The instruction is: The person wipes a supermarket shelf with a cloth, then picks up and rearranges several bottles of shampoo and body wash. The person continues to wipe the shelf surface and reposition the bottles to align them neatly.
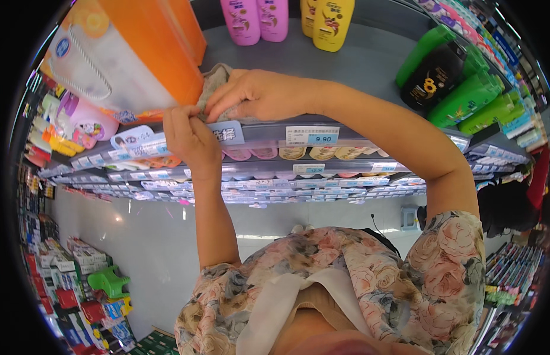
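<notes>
My right hand (253, 95) presses on a grey-brown cloth (216, 84) at the front of a dark shelf (368, 53). The cloth lies against the base of an orange and white gift bag (137, 57) with a rope handle. My left hand (186, 133) rests with bent fingers at the shelf's front edge, at the bag's lower corner and close to the cloth; whether it grips anything is not clear. A blue and white shelf tag (228, 132) sits just right of it. Pink bottles (241, 22) and yellow bottles (333, 24) stand farther back on the shelf.
Green bottles (466, 100) and a black bottle (435, 75) stand at the shelf's right. Price labels (312, 136) line its edge, with stocked shelves below. A green plastic stool (108, 282) stands near boxed goods at lower left. A person in dark clothing (508, 206) is at the right.
</notes>
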A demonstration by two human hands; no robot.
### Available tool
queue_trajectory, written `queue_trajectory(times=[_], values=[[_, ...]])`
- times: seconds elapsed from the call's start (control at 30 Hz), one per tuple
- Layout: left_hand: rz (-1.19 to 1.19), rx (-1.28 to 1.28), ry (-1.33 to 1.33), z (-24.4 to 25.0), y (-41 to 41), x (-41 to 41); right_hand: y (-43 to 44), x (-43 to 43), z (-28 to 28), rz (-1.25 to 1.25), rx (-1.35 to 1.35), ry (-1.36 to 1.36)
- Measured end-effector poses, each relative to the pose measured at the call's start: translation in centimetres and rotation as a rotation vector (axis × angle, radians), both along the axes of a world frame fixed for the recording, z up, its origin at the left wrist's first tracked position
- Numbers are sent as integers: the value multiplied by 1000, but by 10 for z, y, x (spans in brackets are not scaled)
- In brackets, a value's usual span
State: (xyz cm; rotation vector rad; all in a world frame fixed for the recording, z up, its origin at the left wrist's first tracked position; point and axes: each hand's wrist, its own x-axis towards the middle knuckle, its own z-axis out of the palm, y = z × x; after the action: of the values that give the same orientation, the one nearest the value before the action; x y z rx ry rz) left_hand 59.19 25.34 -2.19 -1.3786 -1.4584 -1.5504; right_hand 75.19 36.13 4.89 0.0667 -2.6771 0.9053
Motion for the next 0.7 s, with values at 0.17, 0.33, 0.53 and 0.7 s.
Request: queue_trajectory(times=[0.17, 0.33, 0.53, 0.7], values=[[-30, -22, -8, 2, 2, 1, 11, 94, 3, -76, 65, 55], [-28, -26, -37, -4, -4, 3, -13, 183, 20, -493, -67, -155], [-25, 7, -18, -3, -1, 5, 2, 140, -4, -497, 108, -55], [6, -8, 0, 0, 2, 6, 38, 22, -16, -426, 331, -78]])
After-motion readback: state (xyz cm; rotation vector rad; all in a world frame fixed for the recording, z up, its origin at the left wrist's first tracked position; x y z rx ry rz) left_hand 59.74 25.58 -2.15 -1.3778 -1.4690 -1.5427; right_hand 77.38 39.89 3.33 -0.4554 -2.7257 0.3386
